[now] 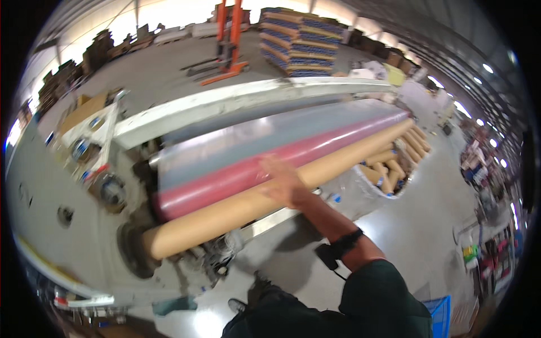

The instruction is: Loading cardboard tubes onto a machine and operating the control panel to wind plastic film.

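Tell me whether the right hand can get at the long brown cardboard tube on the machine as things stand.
Probably yes: the right hand is blurred but already lies on or just over the cardboard tube, beside the red roll, with nothing between them.

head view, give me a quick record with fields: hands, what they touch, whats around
right hand: open, fingers spread, resting on the cardboard tube
left hand: not in view
tube: long, brown, lying across the machine
behind tube: red roll, then clear film
right of machine: bin of spare tubes
wrist: black band
background: orange lift, stacked pallet
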